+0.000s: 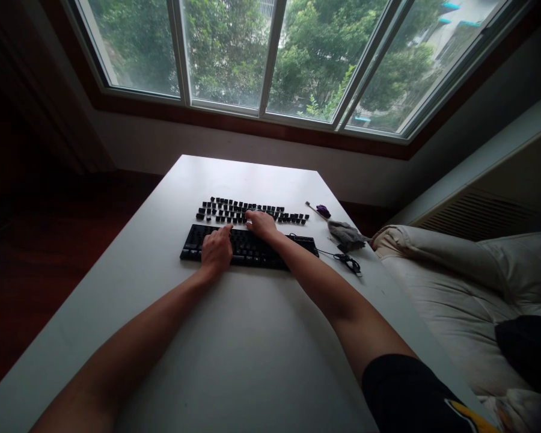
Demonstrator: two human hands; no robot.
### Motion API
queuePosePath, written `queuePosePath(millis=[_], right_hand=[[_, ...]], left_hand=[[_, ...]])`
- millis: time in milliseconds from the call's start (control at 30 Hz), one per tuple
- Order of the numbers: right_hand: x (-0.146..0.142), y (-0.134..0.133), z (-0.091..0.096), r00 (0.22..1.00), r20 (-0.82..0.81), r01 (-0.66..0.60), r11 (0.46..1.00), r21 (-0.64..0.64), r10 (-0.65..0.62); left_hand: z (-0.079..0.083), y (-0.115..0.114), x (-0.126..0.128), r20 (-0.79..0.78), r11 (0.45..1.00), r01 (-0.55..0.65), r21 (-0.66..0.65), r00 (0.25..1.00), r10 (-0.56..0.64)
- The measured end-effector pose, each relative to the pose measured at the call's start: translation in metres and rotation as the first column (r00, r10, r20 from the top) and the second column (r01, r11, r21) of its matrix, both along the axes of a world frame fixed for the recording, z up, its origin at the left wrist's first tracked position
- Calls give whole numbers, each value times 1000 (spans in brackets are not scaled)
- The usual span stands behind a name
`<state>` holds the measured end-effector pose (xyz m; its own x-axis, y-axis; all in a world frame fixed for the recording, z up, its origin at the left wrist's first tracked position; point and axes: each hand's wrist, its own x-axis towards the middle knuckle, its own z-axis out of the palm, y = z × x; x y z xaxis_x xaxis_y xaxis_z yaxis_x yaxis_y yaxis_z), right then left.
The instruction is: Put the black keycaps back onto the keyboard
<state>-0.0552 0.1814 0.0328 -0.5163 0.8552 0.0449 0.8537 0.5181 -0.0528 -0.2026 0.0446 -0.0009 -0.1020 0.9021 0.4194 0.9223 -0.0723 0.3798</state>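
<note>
A black keyboard (270, 260) lies on the white table, and rows of loose black keycaps (228, 204) are laid out just beyond it. My left hand (216, 249) rests over the keyboard's left part, its fingers stretched toward the far edge, with no object visible in them. Among the nearest rows of keycaps, my right hand (261, 224) reaches across the keyboard. Its thumb and forefinger come together around a keycap, which is small and mostly hidden by the fingers. Part of the keyboard's middle is covered by my right hand and forearm.
On the right of the white table (234, 349) are a toothbrush (313, 207), a small purple item (323, 211), a grey cloth (346, 234) and a coiled USB cable (348, 262). A pale sofa (446, 288) stands along the right side; a window (261, 60) is behind.
</note>
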Motion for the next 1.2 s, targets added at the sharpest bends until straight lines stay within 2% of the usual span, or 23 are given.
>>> queuePosePath(millis=[233, 467, 700, 833, 967, 1100, 1200], right_hand=[[-3, 1, -1, 999, 14, -33, 999, 1, 33], [-12, -6, -3, 998, -55, 25, 999, -25, -27], [-13, 6, -10, 985, -160, 46, 989, -137, -68], [-8, 6, -12, 946, -325, -39, 994, -102, 4], [-3, -6, -10, 873, -474, -145, 989, -34, 112], [3, -26, -4, 830, -517, -252, 968, -11, 210], [6, -41, -3, 828, -490, -337, 941, -41, 274]], left_hand=[[-1, 1, 0, 7, 1000, -1, 3, 1000, 1], [-1, -1, 1, 4, 1000, -16, 13, 1000, 16], [1, 0, 0, 2, 1000, -3, 16, 1000, 2], [0, 0, 0, 5, 1000, -5, 14, 1000, 5], [-1, 0, 0, 26, 1000, -16, 7, 1000, 15], [-2, 1, -2, 55, 1000, -18, -8, 998, 19], [-1, 1, -3, 68, 1000, -22, 1, 997, 21]])
